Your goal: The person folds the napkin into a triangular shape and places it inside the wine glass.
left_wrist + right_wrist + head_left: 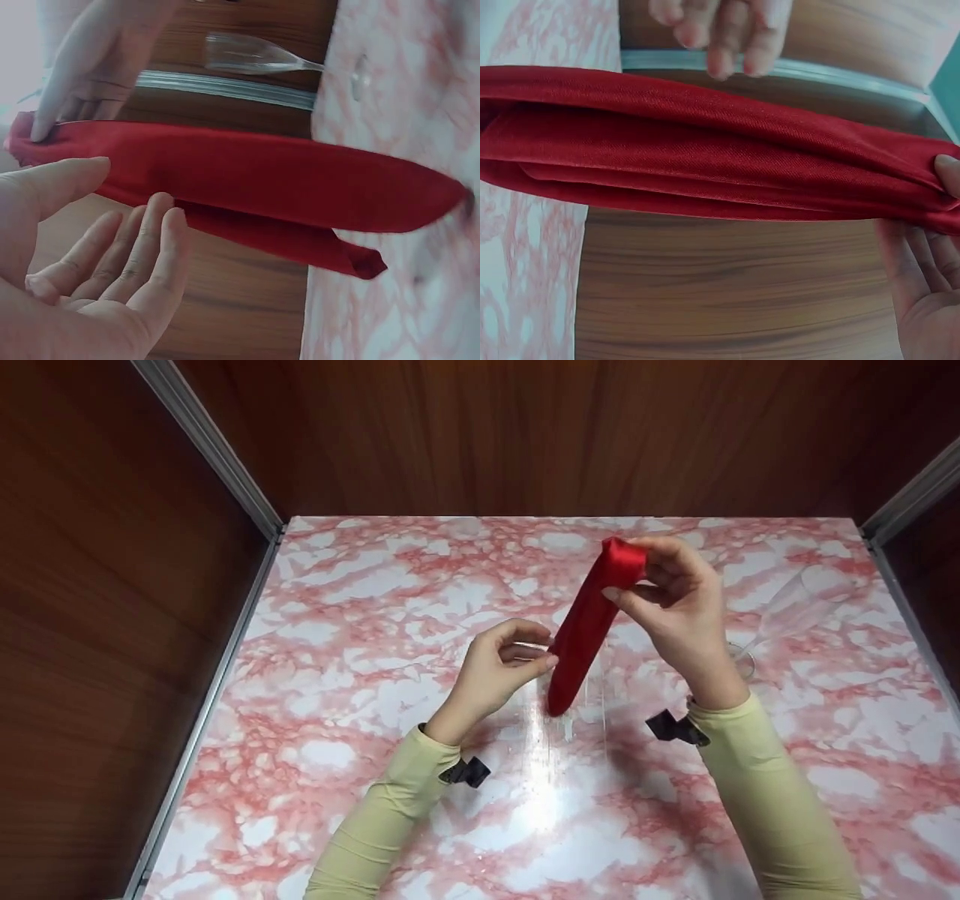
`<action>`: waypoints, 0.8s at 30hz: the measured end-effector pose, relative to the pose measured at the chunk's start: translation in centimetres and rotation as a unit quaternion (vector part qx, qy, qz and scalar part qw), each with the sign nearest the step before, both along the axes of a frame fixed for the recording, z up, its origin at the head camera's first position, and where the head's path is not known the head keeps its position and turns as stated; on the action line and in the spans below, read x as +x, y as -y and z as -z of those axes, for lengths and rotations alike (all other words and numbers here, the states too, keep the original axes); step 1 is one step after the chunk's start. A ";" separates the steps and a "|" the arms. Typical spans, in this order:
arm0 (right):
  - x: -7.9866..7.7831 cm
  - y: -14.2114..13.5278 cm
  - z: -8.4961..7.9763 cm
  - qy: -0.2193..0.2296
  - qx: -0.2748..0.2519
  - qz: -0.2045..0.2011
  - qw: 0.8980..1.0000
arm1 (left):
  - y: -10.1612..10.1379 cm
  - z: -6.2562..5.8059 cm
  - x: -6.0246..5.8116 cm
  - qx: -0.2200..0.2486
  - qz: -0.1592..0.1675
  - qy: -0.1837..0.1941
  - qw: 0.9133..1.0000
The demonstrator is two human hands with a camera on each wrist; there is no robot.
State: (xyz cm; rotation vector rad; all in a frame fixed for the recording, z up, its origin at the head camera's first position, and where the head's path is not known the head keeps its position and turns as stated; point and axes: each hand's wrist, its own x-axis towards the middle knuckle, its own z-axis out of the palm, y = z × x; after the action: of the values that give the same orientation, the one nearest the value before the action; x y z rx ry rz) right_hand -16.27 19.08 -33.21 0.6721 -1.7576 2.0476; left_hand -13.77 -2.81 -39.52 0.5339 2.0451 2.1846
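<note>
A long folded strip of red satin cloth [583, 634] hangs at a slant above the table. My right hand [686, 611] pinches its upper end between thumb and fingers. Beside the cloth's left edge, my left hand [504, 664] is held with thumb and fingers apart. The left wrist view shows those fingers [154, 255] loosely extended near the cloth [247, 172], gripping nothing. Layered lengthwise folds of the cloth [705, 150] appear in the right wrist view, with the left fingertips [720, 64] apart from it.
A clear stemmed glass [799, 604] stands upright on the table to the right, partly behind the right wrist. Red-and-white marbled table [322, 765] lies below. Brown wood panels [480, 442] with metal edge strips [217, 442] enclose the back and sides.
</note>
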 end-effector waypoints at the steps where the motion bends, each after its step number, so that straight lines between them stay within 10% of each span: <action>1: 0.0 0.0 0.0 -0.004 0.005 0.001 1.000 | 0.0 -0.2 0.0 0.010 0.003 0.011 1.000; 24: 2.3 1.7 0.6 -0.158 0.100 -0.027 0.982 | -0.8 -2.0 0.0 0.168 0.063 0.197 0.964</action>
State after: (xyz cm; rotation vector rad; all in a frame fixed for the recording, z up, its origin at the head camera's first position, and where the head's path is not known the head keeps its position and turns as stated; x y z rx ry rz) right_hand -14.01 17.42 -33.81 1.0521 -1.7822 1.6941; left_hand -13.75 -1.98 -37.52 0.2194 1.4160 2.3409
